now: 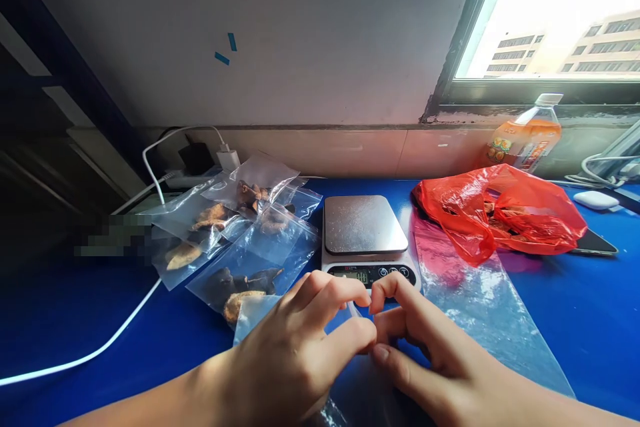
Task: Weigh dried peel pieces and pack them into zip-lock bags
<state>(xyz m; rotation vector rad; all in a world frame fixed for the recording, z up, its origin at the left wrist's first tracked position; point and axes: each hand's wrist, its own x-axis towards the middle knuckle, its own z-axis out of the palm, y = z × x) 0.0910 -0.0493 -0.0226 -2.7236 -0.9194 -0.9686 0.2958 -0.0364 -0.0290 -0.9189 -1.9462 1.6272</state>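
My left hand [305,340] and my right hand [430,340] meet at the fingertips in front of a kitchen scale [365,223]. Both have curled fingers pinching a clear plastic bag [357,383], whose film hangs below and between them. The exact grip at its edge is partly hidden by the fingers. The scale's steel plate bears nothing, and its small display is partly lit with digits too blurred to read. Left of it lie several clear zip bags [273,247] holding brown, dried-looking pieces. On the right, a crumpled red plastic bag [500,213] contains more brown pieces.
Under the red bag a large clear plastic sheet or bag [500,307] spreads across the blue table [125,360]. A bottle of orange drink [527,137] stands by the window. A white cable [113,340] runs along the left. A phone [597,245] and white earbud case [596,199] lie right.
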